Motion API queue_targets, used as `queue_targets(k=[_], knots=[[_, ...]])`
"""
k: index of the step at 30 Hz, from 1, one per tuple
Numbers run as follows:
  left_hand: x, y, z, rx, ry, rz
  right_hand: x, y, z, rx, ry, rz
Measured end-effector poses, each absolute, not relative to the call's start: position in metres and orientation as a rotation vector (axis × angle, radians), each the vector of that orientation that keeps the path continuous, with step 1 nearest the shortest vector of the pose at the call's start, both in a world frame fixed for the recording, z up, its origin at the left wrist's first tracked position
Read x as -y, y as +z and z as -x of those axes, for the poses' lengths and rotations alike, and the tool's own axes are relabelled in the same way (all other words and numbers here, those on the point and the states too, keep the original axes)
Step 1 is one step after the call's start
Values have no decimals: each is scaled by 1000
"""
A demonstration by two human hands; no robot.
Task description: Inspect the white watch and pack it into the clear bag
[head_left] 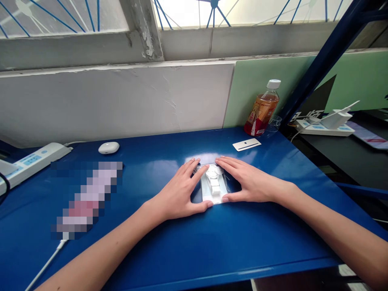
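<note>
A: Blue surface [182, 250]. Where is the clear packet [214, 185]?
B: Flat between the left hand [178, 194] and right hand [248, 184], white parts [214, 182] inside.
A: And the hands?
B: Spread flat, palms down, touching its edges. The packet seems unopened.

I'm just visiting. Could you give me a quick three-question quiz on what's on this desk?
1. True or false: the bottle stands upright.
2. What lies between the left hand and the right hand? A: a clear packet. B: a mug. C: scissors.
3. What colour is the table?
Key: 1 true; 2 A; 3 blue.
</note>
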State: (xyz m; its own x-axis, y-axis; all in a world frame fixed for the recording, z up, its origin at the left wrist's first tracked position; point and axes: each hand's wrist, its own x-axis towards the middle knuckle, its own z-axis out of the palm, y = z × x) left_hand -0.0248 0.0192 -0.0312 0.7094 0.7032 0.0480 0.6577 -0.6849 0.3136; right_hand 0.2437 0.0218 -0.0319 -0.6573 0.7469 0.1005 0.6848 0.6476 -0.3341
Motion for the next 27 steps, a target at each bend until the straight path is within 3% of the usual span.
queue_targets(k=[27], knots=[[-18,-33,23,-1123,229,-2691,-23,-30,-244,2636,292,1226]])
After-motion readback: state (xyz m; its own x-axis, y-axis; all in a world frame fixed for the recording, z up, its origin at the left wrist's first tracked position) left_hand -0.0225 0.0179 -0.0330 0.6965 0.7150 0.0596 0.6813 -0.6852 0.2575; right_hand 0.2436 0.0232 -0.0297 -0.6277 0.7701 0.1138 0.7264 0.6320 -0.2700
